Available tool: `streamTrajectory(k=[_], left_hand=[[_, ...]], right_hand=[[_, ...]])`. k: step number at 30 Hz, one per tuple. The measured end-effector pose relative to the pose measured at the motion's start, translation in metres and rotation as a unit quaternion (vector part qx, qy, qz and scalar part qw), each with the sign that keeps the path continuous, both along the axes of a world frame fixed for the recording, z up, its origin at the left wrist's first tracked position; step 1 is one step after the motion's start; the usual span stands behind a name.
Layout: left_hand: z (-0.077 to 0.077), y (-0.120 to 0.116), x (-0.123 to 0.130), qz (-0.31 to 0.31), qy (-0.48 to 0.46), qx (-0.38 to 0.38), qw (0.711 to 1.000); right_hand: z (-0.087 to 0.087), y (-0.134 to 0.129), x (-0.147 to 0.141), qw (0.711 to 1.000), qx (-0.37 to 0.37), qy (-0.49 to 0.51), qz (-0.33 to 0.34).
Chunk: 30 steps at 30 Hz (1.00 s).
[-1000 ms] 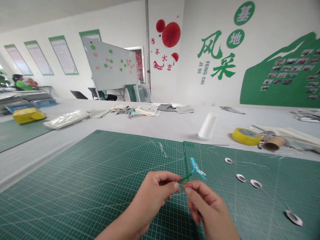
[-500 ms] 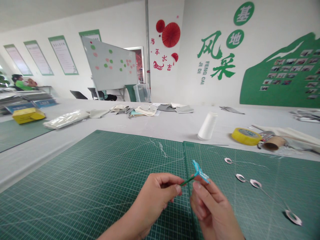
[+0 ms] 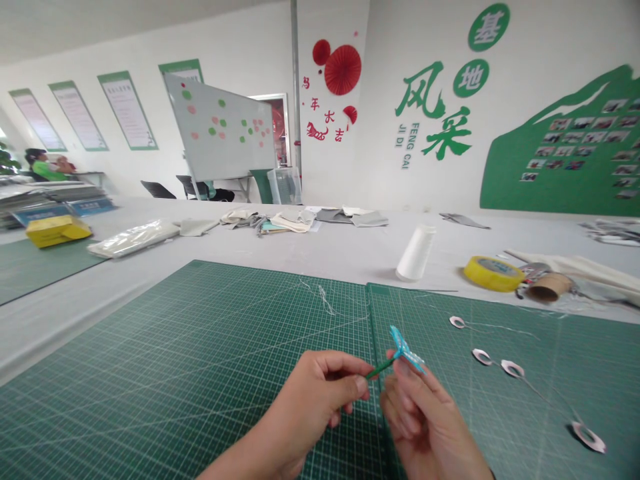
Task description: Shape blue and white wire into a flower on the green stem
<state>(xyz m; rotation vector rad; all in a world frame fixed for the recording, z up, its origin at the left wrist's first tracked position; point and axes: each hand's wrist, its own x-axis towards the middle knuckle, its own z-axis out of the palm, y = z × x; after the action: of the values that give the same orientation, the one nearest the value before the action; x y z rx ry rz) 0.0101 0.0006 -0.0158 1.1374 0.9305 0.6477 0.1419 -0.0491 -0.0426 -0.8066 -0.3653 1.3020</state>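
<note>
Between both hands is a small craft flower with a green stem [image 3: 383, 368] and blue petals [image 3: 406, 350] that carry pale markings. My left hand [image 3: 325, 390] pinches the lower end of the stem between thumb and fingers. At the top of the stem, my right hand [image 3: 423, 407] is closed at the base of the petals, its thumb and index finger touching them. Both hands are above the seam of two green cutting mats [image 3: 250, 320]. Several white ring-shaped pieces [image 3: 513, 369] with thin tails lie on the right mat.
A white thread cone [image 3: 417, 253] stands behind the mats. Yellow tape [image 3: 494, 273] and a cardboard tube [image 3: 550, 287] are at the right. Loose threads [image 3: 326, 300], cloth pieces [image 3: 295, 220] and a yellow box [image 3: 59, 230] lie farther off. A person in green [image 3: 47, 167] sits far left.
Both hands and the flower have shifted slightly right and down in view. The right thumb has moved up toward the petal base. The left hand keeps its pinch on the stem.
</note>
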Motion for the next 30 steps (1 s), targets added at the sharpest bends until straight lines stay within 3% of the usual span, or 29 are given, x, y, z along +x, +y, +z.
streamTrajectory(k=[9,30], left_hand=[[0.0017,0.0013,-0.0005,-0.004,-0.053,-0.072,0.996],[0.0018,0.0001,-0.0007,-0.017,-0.049,-0.063,0.997]], right_hand=[[0.0005,0.0024,0.0009,1.0,0.012,0.017,0.008],[0.0056,-0.0005,0.0003,1.0,-0.009,0.023,-0.009]])
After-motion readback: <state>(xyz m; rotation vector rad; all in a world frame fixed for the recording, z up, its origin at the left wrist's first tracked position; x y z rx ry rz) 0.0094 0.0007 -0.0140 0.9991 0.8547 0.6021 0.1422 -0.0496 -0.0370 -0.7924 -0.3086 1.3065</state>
